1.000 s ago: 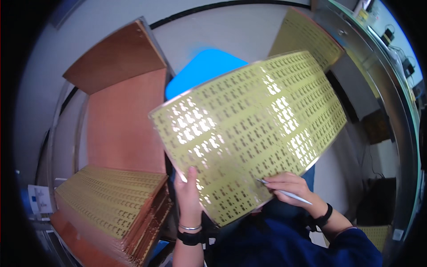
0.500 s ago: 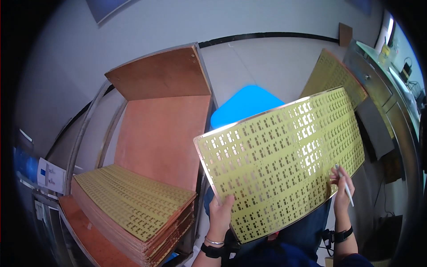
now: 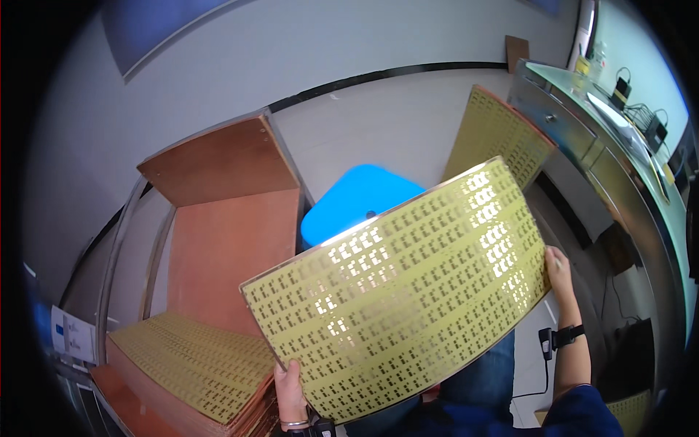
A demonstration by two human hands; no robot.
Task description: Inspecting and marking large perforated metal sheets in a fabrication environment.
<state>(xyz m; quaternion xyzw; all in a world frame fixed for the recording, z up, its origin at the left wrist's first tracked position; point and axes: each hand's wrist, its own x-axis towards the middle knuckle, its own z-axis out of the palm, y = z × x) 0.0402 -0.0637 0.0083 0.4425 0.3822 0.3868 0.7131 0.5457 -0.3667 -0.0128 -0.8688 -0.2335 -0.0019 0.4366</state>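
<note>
A large yellow-green circuit board panel [image 3: 408, 306] with rows of small shiny pads is held tilted over my lap. My left hand [image 3: 290, 393] grips its lower left edge, thumb on the face and the other fingers hidden behind. At the right edge, my right hand [image 3: 559, 273] is closed on the panel's border. A small pale tip, perhaps of the pen, shows at that hand; the rest of it is hidden. To the left, a stack of similar panels [image 3: 196, 364] lies on a copper-brown wooden stand [image 3: 233, 255].
A blue stool [image 3: 360, 197] stands on the floor behind the panel. More panels [image 3: 495, 138] lean against a metal desk [image 3: 557, 116] at the right. On the desk's pale green top are cables and black adapters [image 3: 621, 91]. A brown board [image 3: 517, 52] rests by the far wall.
My right hand has gone from holding a pen over the panel's face to gripping its right edge. The panel and both hands appear shifted left as the view turned right.
</note>
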